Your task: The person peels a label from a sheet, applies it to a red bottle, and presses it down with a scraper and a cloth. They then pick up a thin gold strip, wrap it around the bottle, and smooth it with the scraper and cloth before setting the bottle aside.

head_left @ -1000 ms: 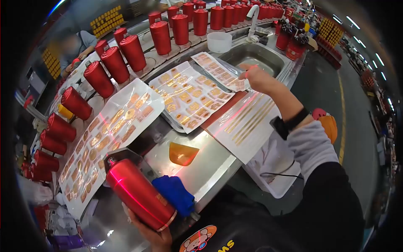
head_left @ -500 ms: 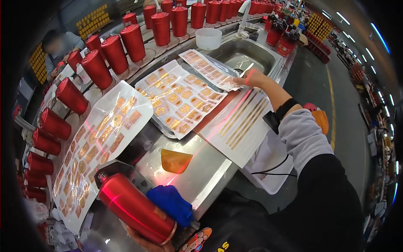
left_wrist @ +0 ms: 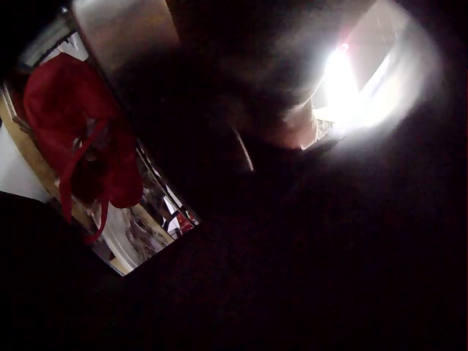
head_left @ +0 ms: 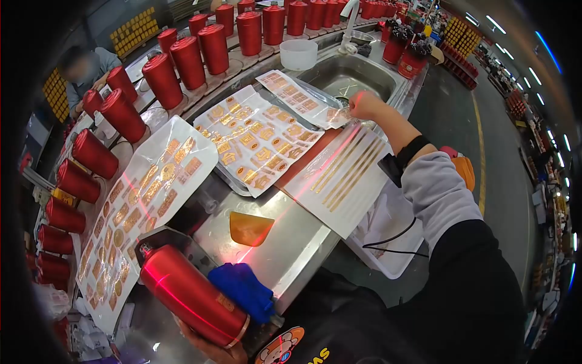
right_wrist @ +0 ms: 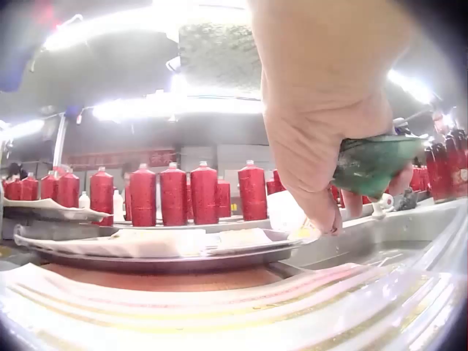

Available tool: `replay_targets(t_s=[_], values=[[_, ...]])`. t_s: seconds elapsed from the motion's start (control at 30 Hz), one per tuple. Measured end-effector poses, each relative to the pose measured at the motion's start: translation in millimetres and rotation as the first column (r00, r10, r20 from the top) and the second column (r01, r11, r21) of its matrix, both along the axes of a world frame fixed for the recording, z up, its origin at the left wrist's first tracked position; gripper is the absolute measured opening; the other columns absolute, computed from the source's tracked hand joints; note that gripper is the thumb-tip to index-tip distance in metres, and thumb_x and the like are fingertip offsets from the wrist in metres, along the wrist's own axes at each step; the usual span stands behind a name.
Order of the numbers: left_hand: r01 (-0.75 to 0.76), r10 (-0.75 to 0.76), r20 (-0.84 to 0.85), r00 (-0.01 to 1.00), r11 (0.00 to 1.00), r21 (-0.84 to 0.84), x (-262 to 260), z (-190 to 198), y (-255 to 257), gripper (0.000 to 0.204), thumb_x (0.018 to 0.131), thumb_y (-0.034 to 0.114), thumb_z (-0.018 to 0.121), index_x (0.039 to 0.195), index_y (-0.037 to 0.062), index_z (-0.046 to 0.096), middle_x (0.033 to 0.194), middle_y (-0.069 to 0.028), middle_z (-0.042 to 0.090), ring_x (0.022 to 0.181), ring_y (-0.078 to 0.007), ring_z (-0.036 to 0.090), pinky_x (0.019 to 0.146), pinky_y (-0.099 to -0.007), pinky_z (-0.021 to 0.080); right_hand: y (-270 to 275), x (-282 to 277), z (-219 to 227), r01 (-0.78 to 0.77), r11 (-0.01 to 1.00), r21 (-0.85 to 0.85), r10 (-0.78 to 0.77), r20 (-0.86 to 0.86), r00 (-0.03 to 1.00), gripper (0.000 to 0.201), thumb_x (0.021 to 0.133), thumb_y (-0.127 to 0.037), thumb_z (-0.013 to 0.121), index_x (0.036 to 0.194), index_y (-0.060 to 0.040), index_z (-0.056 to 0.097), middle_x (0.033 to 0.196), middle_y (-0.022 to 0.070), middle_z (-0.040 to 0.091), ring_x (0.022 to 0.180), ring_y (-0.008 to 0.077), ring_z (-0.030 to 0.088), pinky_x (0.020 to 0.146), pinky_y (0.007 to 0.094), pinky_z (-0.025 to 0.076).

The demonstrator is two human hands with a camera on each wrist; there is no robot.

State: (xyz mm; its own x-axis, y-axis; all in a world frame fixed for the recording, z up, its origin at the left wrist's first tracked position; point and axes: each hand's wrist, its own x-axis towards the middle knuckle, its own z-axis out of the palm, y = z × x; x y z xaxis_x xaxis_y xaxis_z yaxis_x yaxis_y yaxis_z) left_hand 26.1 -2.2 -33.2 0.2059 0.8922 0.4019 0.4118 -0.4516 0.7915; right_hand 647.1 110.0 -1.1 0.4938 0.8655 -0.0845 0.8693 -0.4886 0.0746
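Note:
My left hand grips the base end of a red bottle that lies tilted at the near edge of the steel bench. My right hand reaches out to the near corner of the far gold-sticker sheet, beside the sink. In the right wrist view its curled fingers hold a green tool, and a fingertip points down at the sheet's edge. The left wrist view is mostly dark, with only a red shape at its left.
Other sticker sheets lie on the bench: one on a tray, a large one, one of gold strips. An orange scraper and a blue cloth lie near. Red bottles line the back. Sink, white tub, another person.
My right hand has stayed at the far sheet's corner and shifted a little toward the sink. The left hand still holds the red bottle in the same place.

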Motion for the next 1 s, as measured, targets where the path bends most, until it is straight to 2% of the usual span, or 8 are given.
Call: replay_targets(t_s=[0.07, 0.27, 0.37, 0.57, 0.77, 0.8, 0.87, 1.0], values=[[0.013, -0.013, 0.007, 1.0, 1.0, 0.003, 0.3, 1.6, 0.3, 0.09, 0.093, 0.05, 0.056, 0.152, -0.0003, 0.01, 0.154, -0.0182, 0.023, 0.142, -0.0315, 0.027, 0.115, -0.044, 0.024, -15.1, -35.9, 16.8, -0.004, 0.987, 0.16, -0.029, 0.207, 0.978, 0.017, 0.069, -0.019, 0.073, 0.085, -0.0121, 0.07, 0.105, 0.0085, 0.062, 0.106, 0.0325, 0.058, 0.079, 0.0419, 0.053], [-0.013, 0.013, 0.018, 1.0, 1.0, 0.016, -0.9, -3.6, 0.9, 0.091, 0.092, 0.05, 0.057, 0.152, -0.0006, 0.011, 0.154, -0.0187, 0.023, 0.142, -0.032, 0.027, 0.115, -0.0445, 0.023, -21.6, -42.6, 42.2, -0.439, 0.852, 0.287, 0.376, 0.248, 0.893, 0.018, 0.079, -0.029, 0.069, 0.087, -0.0131, 0.073, 0.111, 0.0092, 0.062, 0.109, 0.0315, 0.057, 0.086, 0.0374, 0.051], [-0.019, 0.019, -0.03, 0.999, 0.999, 0.027, -1.9, -0.4, -0.1, 0.091, 0.092, 0.05, 0.057, 0.152, -0.0009, 0.011, 0.154, -0.0195, 0.023, 0.142, -0.0325, 0.027, 0.115, -0.0447, 0.023, 1.6, -53.8, 54.0, -0.468, 0.748, 0.471, 0.536, -0.011, 0.844, 0.021, 0.079, -0.031, 0.068, 0.086, -0.0117, 0.072, 0.102, 0.0109, 0.064, 0.098, 0.0318, 0.061, 0.084, 0.039, 0.051], [0.015, -0.014, -0.041, 0.999, 1.0, 0.022, -3.3, -0.9, 0.6, 0.095, 0.09, 0.052, 0.059, 0.152, -0.002, 0.011, 0.153, -0.0207, 0.024, 0.142, -0.0332, 0.027, 0.115, -0.0447, 0.023, 123.0, -100.6, 40.1, -0.422, 0.863, 0.28, 0.451, -0.048, 0.891, 0.024, 0.077, -0.029, 0.067, 0.09, -0.0103, 0.074, 0.109, 0.0156, 0.068, 0.097, 0.0338, 0.065, 0.085, 0.0422, 0.051], [0.059, -0.051, 0.059, 0.997, 0.988, -0.142, -3.7, 3.2, 3.4, 0.102, 0.086, 0.052, 0.066, 0.151, -0.0037, 0.011, 0.15, -0.0227, 0.029, 0.139, -0.0345, 0.033, 0.114, -0.0449, 0.026, 217.2, -116.0, -28.3, -0.329, 0.939, -0.098, 0.343, 0.294, 0.892, 0.032, 0.081, -0.031, 0.061, 0.1, -0.0104, 0.076, 0.104, 0.0166, 0.071, 0.104, 0.0364, 0.065, 0.093, 0.0452, 0.048], [0.064, -0.063, 0.019, 0.998, 0.997, -0.041, -6.0, -3.7, 2.6, 0.102, 0.085, 0.052, 0.067, 0.15, -0.0039, 0.011, 0.15, -0.0224, 0.029, 0.138, -0.0343, 0.034, 0.113, -0.0451, 0.026, 209.3, -129.3, -15.0, -0.229, 0.966, -0.12, 0.252, 0.237, 0.938, 0.034, 0.088, -0.022, 0.056, 0.117, -0.0117, 0.07, 0.129, 0.0151, 0.061, 0.116, 0.035, 0.06, 0.097, 0.0449, 0.048], [0.052, -0.034, -0.202, 0.979, 0.995, 0.088, -15.7, -3.8, 1.8, 0.105, 0.083, 0.052, 0.07, 0.15, -0.0039, 0.011, 0.149, -0.022, 0.029, 0.135, -0.0344, 0.038, 0.112, -0.0468, 0.029, 210.7, -126.9, -17.7, -0.25, 0.966, -0.065, 0.259, 0.242, 0.935, 0.035, 0.089, -0.024, 0.056, 0.12, -0.0106, 0.068, 0.136, 0.0148, 0.053, 0.124, 0.036, 0.053, 0.097, 0.0501, 0.047], [0.039, -0.039, -0.084, 0.996, 0.999, 0.0, -2.4, 15.1, 14.7, 0.106, 0.08, 0.055, 0.071, 0.147, -0.0087, 0.019, 0.145, -0.0272, 0.036, 0.129, -0.041, 0.043, 0.11, -0.0515, 0.03, 189.3, -157.3, 19.9, -0.447, 0.876, 0.183, 0.403, 0.236, 0.884, 0.023, 0.084, -0.025, 0.06, 0.089, -0.0054, 0.072, 0.108, 0.0219, 0.061, 0.102, 0.039, 0.057, 0.089, 0.049, 0.048]])
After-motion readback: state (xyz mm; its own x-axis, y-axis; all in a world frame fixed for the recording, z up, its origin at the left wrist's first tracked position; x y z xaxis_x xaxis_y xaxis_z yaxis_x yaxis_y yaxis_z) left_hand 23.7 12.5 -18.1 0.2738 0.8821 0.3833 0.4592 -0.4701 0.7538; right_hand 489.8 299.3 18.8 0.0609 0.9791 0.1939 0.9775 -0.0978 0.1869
